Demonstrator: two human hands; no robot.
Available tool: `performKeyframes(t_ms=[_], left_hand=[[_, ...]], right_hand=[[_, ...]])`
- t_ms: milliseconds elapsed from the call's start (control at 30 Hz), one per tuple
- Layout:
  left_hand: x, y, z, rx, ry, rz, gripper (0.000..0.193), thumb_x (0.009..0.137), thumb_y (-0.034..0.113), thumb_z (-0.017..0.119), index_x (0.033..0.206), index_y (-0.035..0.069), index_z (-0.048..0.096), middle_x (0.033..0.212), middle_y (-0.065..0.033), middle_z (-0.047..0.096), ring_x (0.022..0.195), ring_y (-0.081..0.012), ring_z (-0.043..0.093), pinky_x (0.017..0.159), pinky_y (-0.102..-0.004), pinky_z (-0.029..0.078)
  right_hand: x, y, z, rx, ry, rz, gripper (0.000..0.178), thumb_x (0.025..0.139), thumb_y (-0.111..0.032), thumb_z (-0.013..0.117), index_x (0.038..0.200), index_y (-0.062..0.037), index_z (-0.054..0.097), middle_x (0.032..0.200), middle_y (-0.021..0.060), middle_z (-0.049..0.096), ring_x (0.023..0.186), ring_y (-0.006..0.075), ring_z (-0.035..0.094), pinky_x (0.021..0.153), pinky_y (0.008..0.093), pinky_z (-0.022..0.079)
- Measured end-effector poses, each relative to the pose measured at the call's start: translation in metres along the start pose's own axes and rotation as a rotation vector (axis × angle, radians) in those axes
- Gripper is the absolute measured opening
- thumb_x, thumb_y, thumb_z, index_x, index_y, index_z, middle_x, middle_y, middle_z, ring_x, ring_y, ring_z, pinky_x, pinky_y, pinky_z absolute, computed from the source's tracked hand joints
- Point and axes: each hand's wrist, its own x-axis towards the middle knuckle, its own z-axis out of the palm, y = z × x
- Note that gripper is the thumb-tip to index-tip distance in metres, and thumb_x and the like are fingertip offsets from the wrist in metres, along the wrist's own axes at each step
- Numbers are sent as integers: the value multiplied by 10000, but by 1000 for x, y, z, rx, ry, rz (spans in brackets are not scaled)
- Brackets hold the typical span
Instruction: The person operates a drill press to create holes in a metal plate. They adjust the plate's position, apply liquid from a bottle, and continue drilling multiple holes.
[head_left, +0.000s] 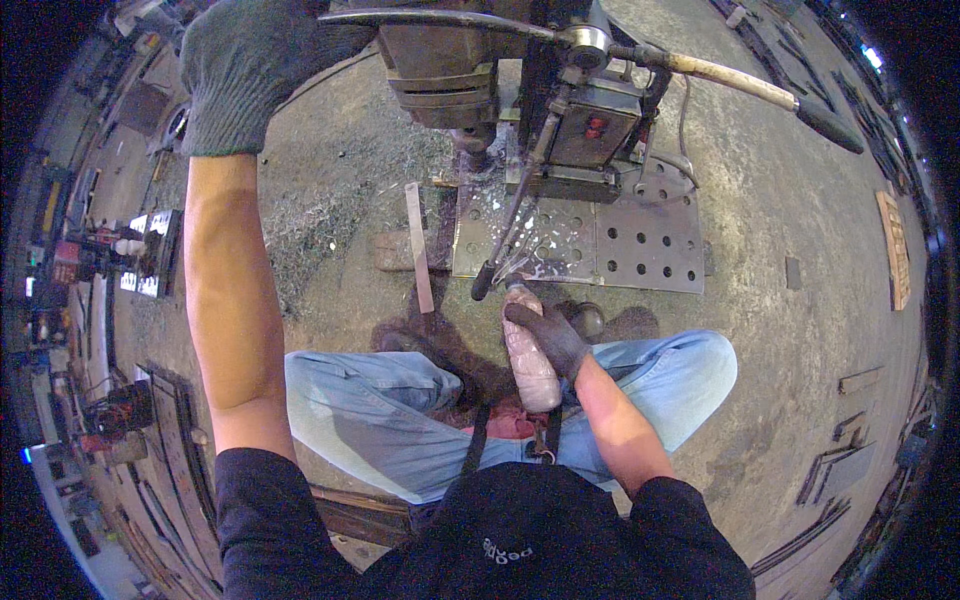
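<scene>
My left hand [245, 80], in a dark grey knit glove, is raised at the upper left. It is closed around the end of a feed lever [450, 18] of a drill press [440, 75]; its fingertips are partly hidden. A plastic squeeze bottle [532, 365] is in my right hand [550, 338], also gloved, between my knees. The bottle's nozzle points toward a metal plate [650, 240] with rows of holes. Splashed whitish liquid [540, 262] wets the plate below the drill. Another lever with a black grip [483, 280] hangs down close to the nozzle.
A third lever [740, 82] sticks out to the right. A flat metal strip [418, 245] lies left of the plate, near a metal block [398, 251]. Metal shavings [320, 220] cover the floor there. Steel pieces [840, 470] lie at the right.
</scene>
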Motion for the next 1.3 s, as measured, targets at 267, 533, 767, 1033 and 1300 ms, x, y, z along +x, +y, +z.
performKeyframes(t_ms=[267,533,767,1033,1300], left_hand=[[1,1,2,-1,23,18,468,626,622,786,604,164,694,591,-78,628,547,-240,656,533,-384,515],[0,3,-3,-29,-7,-5,489,626,638,791,606,160,691,610,-81,643,565,-248,668,543,-390,524],[1,6,-7,-74,5,-3,472,630,613,811,617,156,695,619,-68,652,567,-244,669,543,-375,526],[-1,1,-1,-58,4,-3,456,639,608,797,620,163,699,622,-77,651,566,-243,670,550,-382,530],[-1,-10,13,-257,74,73,444,640,593,796,613,160,698,605,-77,643,558,-240,669,543,-381,528]], right_hand=[[4,14,-3,15,1,-62,580,921,-508,683,1285,-59,637,1227,110,665,1176,206,589,1046,352,443],[3,10,-1,40,-8,-8,612,912,-517,691,1296,-45,620,1263,93,648,1158,218,597,1021,358,459],[4,16,-3,18,47,72,613,927,-521,674,1316,-53,603,1276,108,641,1180,227,586,1059,365,434],[-2,2,1,63,-17,39,627,923,-520,679,1318,-42,590,1275,119,627,1162,239,586,1031,354,449],[9,21,-2,95,-7,51,740,860,-544,737,1350,-19,557,1284,136,617,1154,249,586,1024,357,453]])
